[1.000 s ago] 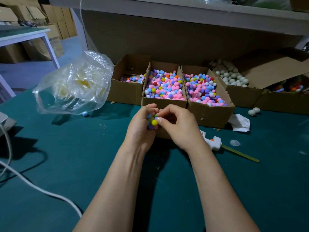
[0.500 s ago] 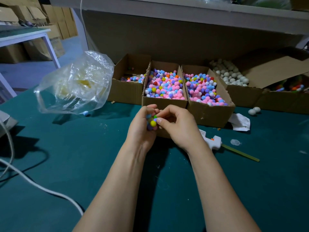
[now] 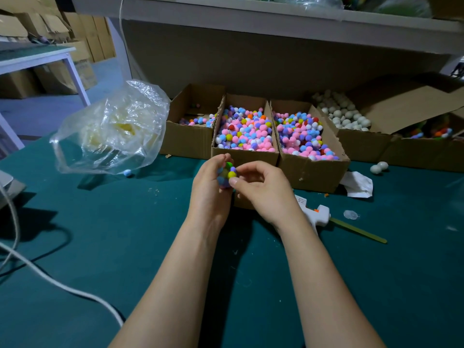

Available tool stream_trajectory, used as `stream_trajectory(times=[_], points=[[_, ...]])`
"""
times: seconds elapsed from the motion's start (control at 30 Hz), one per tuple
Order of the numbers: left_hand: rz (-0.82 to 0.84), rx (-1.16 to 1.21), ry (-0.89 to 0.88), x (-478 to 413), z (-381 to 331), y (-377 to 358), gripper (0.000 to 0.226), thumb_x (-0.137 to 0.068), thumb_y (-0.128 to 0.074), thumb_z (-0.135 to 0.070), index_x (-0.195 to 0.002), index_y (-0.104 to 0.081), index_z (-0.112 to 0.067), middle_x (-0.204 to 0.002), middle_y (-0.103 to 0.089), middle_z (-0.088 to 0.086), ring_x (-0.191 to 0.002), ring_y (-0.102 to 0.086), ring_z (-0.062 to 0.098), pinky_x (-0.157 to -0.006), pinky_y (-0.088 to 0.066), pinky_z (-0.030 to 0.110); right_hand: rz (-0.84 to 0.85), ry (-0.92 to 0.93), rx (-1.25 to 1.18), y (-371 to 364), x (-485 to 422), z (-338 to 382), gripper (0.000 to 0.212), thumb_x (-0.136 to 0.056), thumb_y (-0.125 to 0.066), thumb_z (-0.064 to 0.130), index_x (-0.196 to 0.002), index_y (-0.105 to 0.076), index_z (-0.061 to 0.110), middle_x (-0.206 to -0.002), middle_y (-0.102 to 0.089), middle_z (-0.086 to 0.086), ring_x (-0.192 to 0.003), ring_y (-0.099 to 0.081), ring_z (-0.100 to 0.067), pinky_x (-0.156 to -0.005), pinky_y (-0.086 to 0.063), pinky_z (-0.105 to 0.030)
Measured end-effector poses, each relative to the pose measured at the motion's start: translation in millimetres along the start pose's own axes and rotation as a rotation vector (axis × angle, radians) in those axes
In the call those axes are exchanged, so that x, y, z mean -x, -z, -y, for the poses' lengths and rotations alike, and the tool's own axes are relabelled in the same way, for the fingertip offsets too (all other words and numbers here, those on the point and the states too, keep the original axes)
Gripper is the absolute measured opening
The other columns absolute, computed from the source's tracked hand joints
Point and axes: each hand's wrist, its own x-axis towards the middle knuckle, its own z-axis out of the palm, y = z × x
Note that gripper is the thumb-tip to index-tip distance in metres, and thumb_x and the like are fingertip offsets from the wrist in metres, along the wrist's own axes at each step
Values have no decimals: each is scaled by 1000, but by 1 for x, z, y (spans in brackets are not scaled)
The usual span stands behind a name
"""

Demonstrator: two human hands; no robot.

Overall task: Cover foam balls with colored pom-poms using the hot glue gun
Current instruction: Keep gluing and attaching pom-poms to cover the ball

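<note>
Grips ball (image 3: 224, 181) in left hand (image 3: 209, 189) for steadiness; pinches it with right hand (image 3: 263, 190), likely seating pom-pom (image 3: 231, 174). Leaves gun (image 3: 318, 215) on counter (image 3: 125, 234) nearby.

We see the surface (image 3: 125, 247) in matt teal cloth, slightly linty; boxes (image 3: 244, 159): raw brown corrugated cardboard, ragged edges; bag (image 3: 113, 131): clear glossy plastic film, crinkled; pom-poms (image 3: 246, 131) and covered ball (image 3: 227, 175): soft fuzzy fibre; foam balls (image 3: 346, 116): matt white; glue gun (image 3: 319, 214): smooth white plastic; stick (image 3: 359, 231): bare wood; paper (image 3: 357, 184): crumpled, white.
</note>
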Motion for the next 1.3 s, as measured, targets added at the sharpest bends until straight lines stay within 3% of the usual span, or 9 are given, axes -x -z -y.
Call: stream_trajectory(times=[0.13, 0.27, 0.37, 0.53, 0.77, 0.93, 1.13, 1.2, 1.3], points=[[54, -35, 48, 2, -1, 0, 28, -100, -48, -32, -96, -66, -11, -103, -70, 6, -88, -67, 17, -81, -52, 32, -40, 31, 49, 0, 0, 2, 17, -87, -70, 21, -100, -62, 29, -96, -66, 12, -88, -66, -5, -82, -58, -37], [51, -116, 59, 2, -2, 2, 45, -100, -50, -33, -133, -54, -3, -124, -64, 16, -106, -62, 24, -89, -52, 36, 11, 53, 71, 5, 1, 3, 22, -89, -67, 20, -108, -64, 31, -102, -64, 14, -91, -63, -2, -85, -58, -33], [52, -87, 6, 2, -4, 2, 47, -95, -58, -30, -132, -54, -1, -113, -63, 14, -104, -60, 25, -96, -48, 41, 43, 62, 61, 6, 2, 4, 26, -90, -67, 21, -115, -67, 28, -109, -67, 10, -95, -64, -4, -87, -57, -33], [145, -113, -115, 0, 0, 2, 11, -98, -53, -16, -96, -64, -14, -79, -71, -3, -78, -67, 9, -73, -51, 30, -2, 80, 37, 5, 2, 4, 18, -89, -67, 20, -104, -67, 31, -104, -68, 10, -91, -66, -4, -85, -58, -32], [180, -112, -161, -1, 0, 2, 22, -102, -40, -8, -105, -61, -15, -79, -66, 0, -78, -66, 10, -69, -53, 27, -25, 98, 48, 2, 2, 3, 13, -87, -69, 18, -94, -67, 29, -98, -69, 8, -89, -66, -5, -82, -59, -33], [184, -81, -131, -1, 3, 2, 23, -101, -42, -7, -107, -62, -16, -72, -67, -4, -74, -67, 7, -71, -54, 27, -78, 117, 94, -1, 1, 2, 9, -87, -70, 19, -90, -68, 28, -92, -68, 11, -87, -65, -5, -80, -57, -30], [161, 22, -79, -1, 0, 1, 17, -99, -52, -19, -108, -65, -15, -86, -71, 0, -79, -69, 10, -70, -55, 26, -72, 72, -21, -5, 0, 1, 14, -91, -65, 19, -100, -68, 28, -102, -69, 7, -94, -66, -10, -85, -58, -38], [175, 6, -39, 1, -1, 0, 25, -100, -49, -28, -109, -66, -14, -97, -72, 5, -88, -69, 14, -75, -55, 28, -70, 58, -72, -3, 0, 2, 16, -92, -63, 19, -102, -66, 31, -102, -67, 11, -96, -66, -11, -85, -58, -38], [211, -24, 34, 3, -2, 0, 41, -104, -35, -38, -109, -66, -11, -109, -71, 10, -96, -68, 20, -86, -52, 35, -82, 56, -136, 4, -1, 4, 21, -92, -63, 17, -88, -64, 38, -94, -65, 17, -91, -67, -8, -81, -59, -34]])
